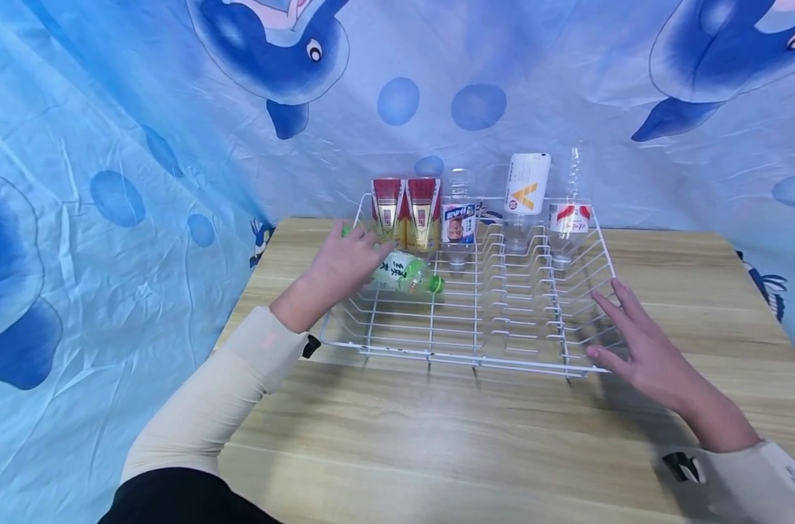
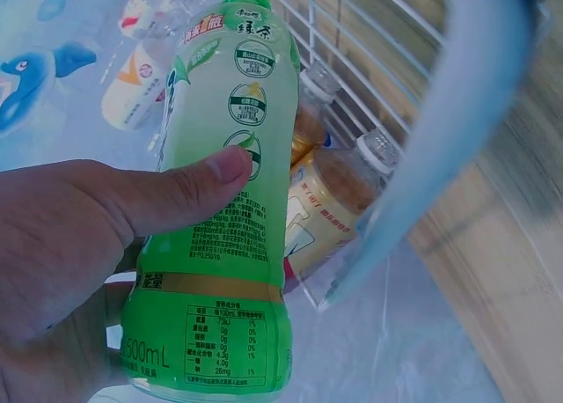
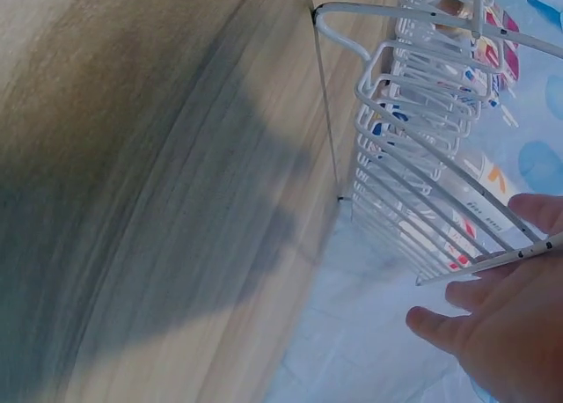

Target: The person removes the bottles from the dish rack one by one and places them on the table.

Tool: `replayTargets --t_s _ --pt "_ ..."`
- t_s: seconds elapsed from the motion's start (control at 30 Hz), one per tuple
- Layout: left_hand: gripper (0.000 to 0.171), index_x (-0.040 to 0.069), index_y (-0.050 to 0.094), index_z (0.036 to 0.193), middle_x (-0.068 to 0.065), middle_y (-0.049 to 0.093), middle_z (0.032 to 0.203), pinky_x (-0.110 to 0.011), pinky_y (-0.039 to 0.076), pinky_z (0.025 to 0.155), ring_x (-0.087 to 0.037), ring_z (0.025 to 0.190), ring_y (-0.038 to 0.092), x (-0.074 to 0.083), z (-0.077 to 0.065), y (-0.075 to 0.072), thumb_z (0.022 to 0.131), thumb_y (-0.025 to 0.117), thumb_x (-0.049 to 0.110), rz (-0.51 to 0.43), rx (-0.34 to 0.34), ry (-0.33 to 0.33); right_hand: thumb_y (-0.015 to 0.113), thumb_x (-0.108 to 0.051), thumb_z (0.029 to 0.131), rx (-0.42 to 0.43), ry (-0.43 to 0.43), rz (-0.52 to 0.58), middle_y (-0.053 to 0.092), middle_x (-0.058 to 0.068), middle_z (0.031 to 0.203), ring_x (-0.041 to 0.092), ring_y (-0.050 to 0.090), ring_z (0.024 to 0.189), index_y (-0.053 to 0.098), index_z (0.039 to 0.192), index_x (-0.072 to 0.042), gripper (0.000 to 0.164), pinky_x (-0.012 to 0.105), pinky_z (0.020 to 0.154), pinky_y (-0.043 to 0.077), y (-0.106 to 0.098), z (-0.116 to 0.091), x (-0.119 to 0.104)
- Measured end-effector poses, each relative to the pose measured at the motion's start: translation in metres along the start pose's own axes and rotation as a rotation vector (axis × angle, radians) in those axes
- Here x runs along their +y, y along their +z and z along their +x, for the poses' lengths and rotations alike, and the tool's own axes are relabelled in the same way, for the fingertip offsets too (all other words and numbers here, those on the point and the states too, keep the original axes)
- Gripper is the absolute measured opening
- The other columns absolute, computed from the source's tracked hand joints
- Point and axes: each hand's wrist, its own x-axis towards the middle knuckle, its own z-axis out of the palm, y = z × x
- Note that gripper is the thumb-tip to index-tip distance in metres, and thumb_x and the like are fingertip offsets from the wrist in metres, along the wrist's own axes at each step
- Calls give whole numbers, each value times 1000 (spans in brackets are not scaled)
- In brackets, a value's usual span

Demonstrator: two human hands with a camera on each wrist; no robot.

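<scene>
My left hand (image 1: pixel 345 266) grips a green tea bottle (image 2: pixel 220 209) with a green cap, its thumb lying across the label. In the head view the green bottle tilts inside the left part of a white wire rack (image 1: pixel 450 358), cap toward the right. Behind it two bottles with red and yellow labels (image 1: pixel 424 215) stand side by side at the back. My right hand (image 1: pixel 646 356) is at the rack's right side, fingers spread and nearly straight, with the thumb near the front corner. In the right wrist view its fingers (image 3: pixel 440 328) lie by the rack's rim.
Along the rack's back, neck down, stand a bottle with a blue label (image 1: pixel 459 222), one with a white and orange label (image 1: pixel 527 185) and one with a red and white label (image 1: pixel 570 218). The wooden table (image 1: pixel 424 437) extends in front; a dolphin-print sheet (image 1: pixel 437 44) hangs behind.
</scene>
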Motion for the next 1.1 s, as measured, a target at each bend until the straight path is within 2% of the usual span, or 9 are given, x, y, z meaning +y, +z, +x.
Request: replayTargets --t_s 0.17,0.33,0.53,0.77,1.0,1.1 --pt "80 16 52 146 -16 63 132 -62 39 107 -38 121 58 -1 0 -3 78 88 38 -11 27 -8 69 -29 94 -31 33 -5 -13 21 166 42 -12 151 16 161 -4 89 70 114 -1 -1 -1 1" --pt "80 16 50 148 -15 61 134 -62 40 106 -37 123 57 -1 1 -4 80 86 37 -60 22 -24 67 -33 96 -56 75 -13 -19 18 165 39 -18 150 11 161 0 91 70 114 -2 -1 0 1" --pt "79 15 49 150 -16 58 138 -64 37 108 -38 127 53 -1 -1 -2 83 84 36 -157 47 -63 65 -37 97 -54 91 -59 -19 15 166 37 -17 151 13 158 7 91 67 116 -1 -2 2 -3" --pt "88 15 37 156 -15 60 132 -57 45 102 -35 122 56 4 -1 0 84 83 39 -276 104 -73 66 -36 97 -56 98 -42 -19 15 166 38 -16 151 12 158 7 92 65 117 -1 1 1 -2" --pt "89 12 34 158 -16 55 141 -55 44 105 -37 130 51 11 3 -2 87 80 40 -367 76 -80 67 -35 96 -55 115 -31 -19 15 166 39 -16 151 12 158 6 93 69 115 2 2 1 -2" --pt "88 9 35 157 -17 55 141 -51 46 105 -36 127 53 13 4 -2 88 79 41 -397 75 -80 67 -35 97 -56 116 -27 -19 15 166 40 -15 151 12 158 6 93 69 115 2 2 1 -2"
